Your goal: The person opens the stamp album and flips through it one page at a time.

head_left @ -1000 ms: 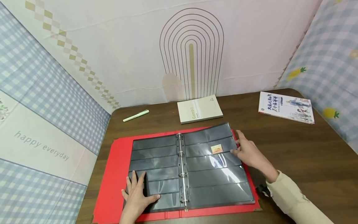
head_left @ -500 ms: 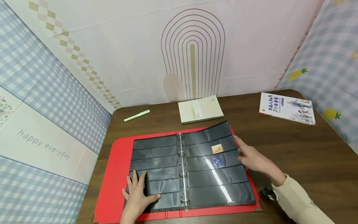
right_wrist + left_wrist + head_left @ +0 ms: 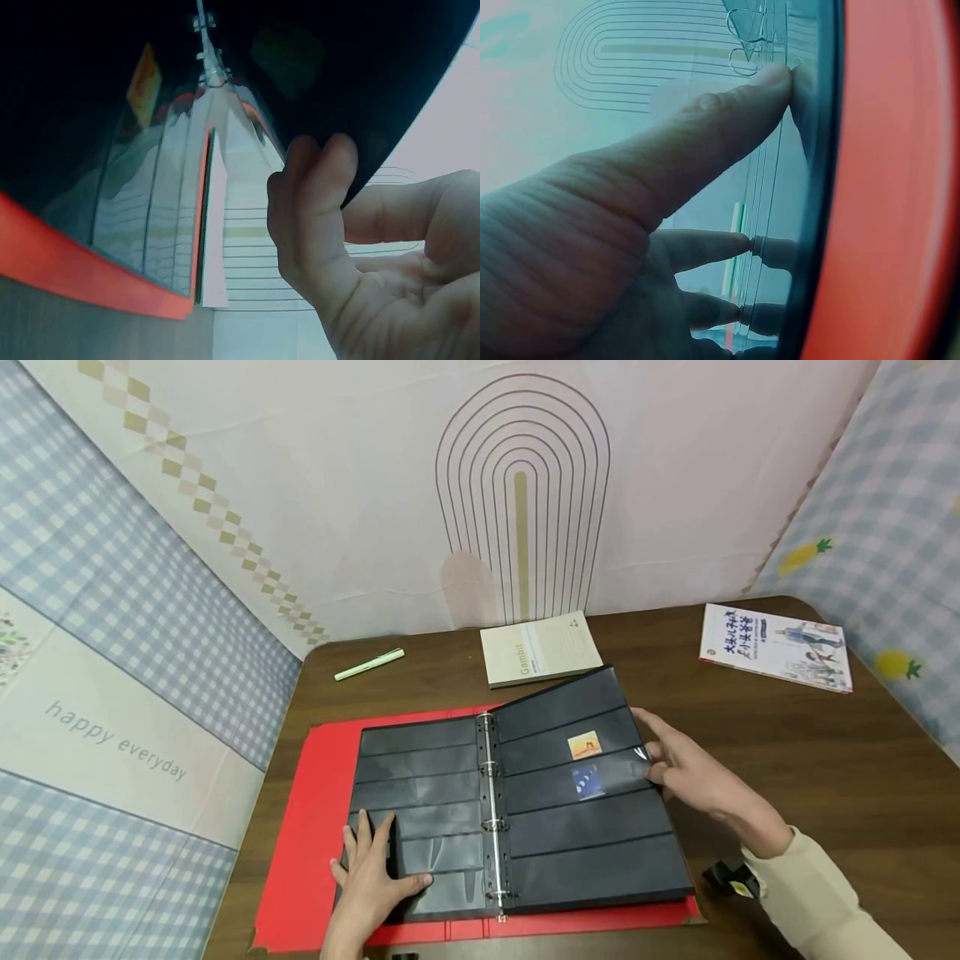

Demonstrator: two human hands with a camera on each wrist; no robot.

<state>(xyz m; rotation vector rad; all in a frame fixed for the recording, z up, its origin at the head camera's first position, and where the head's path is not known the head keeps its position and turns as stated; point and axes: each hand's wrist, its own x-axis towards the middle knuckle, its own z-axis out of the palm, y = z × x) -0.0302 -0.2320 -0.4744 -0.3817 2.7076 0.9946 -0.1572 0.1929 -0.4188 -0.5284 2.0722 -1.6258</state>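
Note:
A red ring binder (image 3: 296,852) lies spread, with black pocket pages on metal rings (image 3: 492,827). My left hand (image 3: 367,881) rests with spread fingers on the left page (image 3: 420,743); the left wrist view has its thumb (image 3: 727,124) touching the clear pockets. My right hand (image 3: 697,781) pinches the outer edge of the right page (image 3: 592,864), which is lifted at that side. An orange stamp-like card (image 3: 584,745) and a blue one with pale crescents (image 3: 588,782) sit in this page's pockets. Beneath it, another page holds a yellow-orange card (image 3: 145,88).
Behind the binder lies a cream "Gambit" notebook (image 3: 540,647), close to the lifted page's top corner. A pale green pen (image 3: 369,664) is at the back left, a white picture book (image 3: 776,647) at the back right. A small black item (image 3: 731,878) shows beside the right sleeve.
The right hand has gone from touching the right page's edge to pinching it, and that page has risen off the one below. Glare on it has faded. The left hand stays put.

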